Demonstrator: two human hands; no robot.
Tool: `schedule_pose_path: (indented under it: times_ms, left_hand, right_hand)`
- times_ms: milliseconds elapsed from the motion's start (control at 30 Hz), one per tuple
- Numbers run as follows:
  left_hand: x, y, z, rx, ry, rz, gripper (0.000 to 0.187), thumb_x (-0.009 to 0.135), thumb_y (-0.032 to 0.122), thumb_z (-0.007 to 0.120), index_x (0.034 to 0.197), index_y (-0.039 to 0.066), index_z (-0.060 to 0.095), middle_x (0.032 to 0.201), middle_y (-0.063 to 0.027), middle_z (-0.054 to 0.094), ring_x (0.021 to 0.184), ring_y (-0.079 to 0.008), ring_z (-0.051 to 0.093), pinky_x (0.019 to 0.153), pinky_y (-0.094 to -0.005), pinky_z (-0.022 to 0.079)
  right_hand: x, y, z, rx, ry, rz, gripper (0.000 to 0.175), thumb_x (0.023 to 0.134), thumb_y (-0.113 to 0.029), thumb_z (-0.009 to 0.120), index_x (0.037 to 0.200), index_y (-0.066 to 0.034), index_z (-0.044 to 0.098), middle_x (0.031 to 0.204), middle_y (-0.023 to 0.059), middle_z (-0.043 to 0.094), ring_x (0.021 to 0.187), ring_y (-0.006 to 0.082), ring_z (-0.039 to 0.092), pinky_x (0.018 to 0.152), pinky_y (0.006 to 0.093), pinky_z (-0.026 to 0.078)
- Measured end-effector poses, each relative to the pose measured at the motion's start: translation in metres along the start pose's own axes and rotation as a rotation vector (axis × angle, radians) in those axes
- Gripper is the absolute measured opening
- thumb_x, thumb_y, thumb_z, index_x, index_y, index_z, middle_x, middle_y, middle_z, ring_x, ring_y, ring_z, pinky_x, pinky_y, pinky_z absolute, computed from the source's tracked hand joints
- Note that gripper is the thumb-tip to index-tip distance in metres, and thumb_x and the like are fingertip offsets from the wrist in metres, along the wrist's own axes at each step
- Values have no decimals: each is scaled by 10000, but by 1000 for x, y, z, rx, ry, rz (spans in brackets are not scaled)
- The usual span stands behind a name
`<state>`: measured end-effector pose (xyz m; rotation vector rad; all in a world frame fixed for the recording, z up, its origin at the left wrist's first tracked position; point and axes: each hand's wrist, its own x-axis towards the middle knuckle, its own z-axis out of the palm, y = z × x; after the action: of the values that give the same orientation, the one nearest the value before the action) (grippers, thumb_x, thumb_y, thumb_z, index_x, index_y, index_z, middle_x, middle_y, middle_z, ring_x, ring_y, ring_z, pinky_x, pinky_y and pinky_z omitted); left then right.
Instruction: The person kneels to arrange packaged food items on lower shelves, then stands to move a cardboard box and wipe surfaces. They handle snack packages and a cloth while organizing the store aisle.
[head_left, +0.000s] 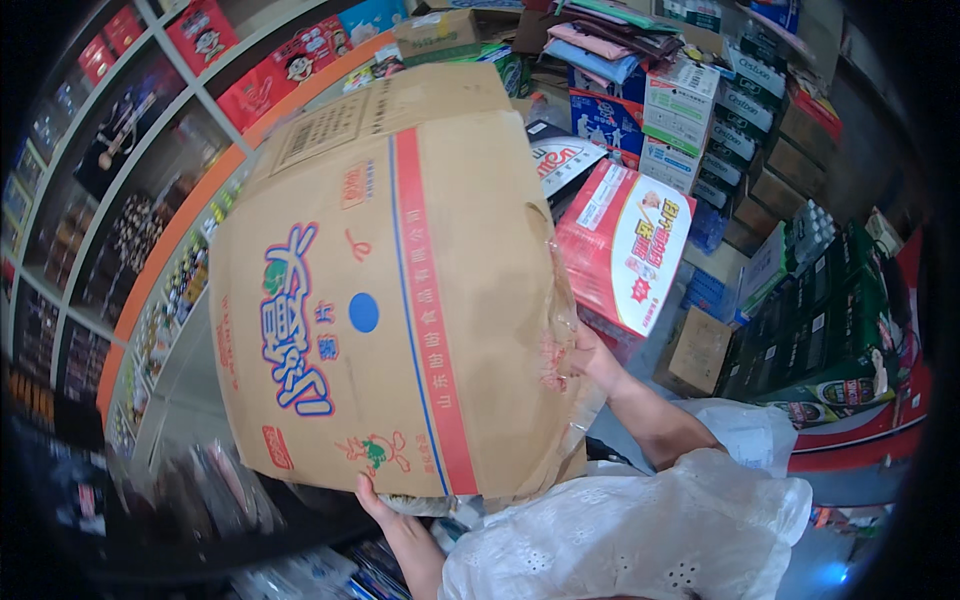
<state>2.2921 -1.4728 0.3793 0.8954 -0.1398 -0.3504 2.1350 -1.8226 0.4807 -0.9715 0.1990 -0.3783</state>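
Note:
A large brown cardboard carton (480, 247) with a red stripe, a blue dot and printed writing fills the middle of the view, its near flaps creased and partly covered with clear tape. My left hand (375, 502) grips its bottom edge, thumb on the printed face and the other fingers hidden behind. My right hand (589, 356) holds the taped right edge, with its fingertips partly hidden. Just beyond that hand stands a red and white printed box (626, 247), beside a black and white package (562, 157).
Shelves (161, 45) with packaged goods line the left. Stacked water cartons (735, 127) and blue boxes (607, 112) stand at the back right. Green beer cartons (817, 337) and a small brown box (697, 349) are at the right.

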Motion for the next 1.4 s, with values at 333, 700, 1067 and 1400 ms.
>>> schedule_pose_path:
  times_ms: [333,700,1067,1400]
  left_hand:
    - [278,45,144,-50,-168,41,806,923,664,387,1481,91,292,1436,-125,451,1273,-293,474,1058,-455,400]
    - [399,-9,99,44,43,-124,486,1020,411,405,1364,70,442,1022,-61,659,514,-66,475,454,-222,399]
    - [432,19,73,126,290,-100,378,1020,327,450,1263,46,520,823,-29,605,626,-82,534,541,-226,448]
    - [431,-4,62,72,273,-244,378,1011,380,460,1159,54,582,875,-47,612,739,-118,563,665,-281,491]
  right_hand:
    - [241,-72,12,186,114,-425,463,917,-289,650,1286,-138,414,826,-28,524,648,99,550,523,232,430]
    - [615,-348,4,-95,200,-866,371,990,-357,472,1216,-63,491,949,69,613,801,177,612,735,330,505]
    - [607,-188,47,-579,-131,-738,431,1024,-293,442,1348,-11,423,1082,156,663,917,195,688,851,321,515]
    - [505,-76,83,-1036,-567,-420,292,939,-228,585,1160,-41,624,1005,125,701,898,258,684,789,350,520]
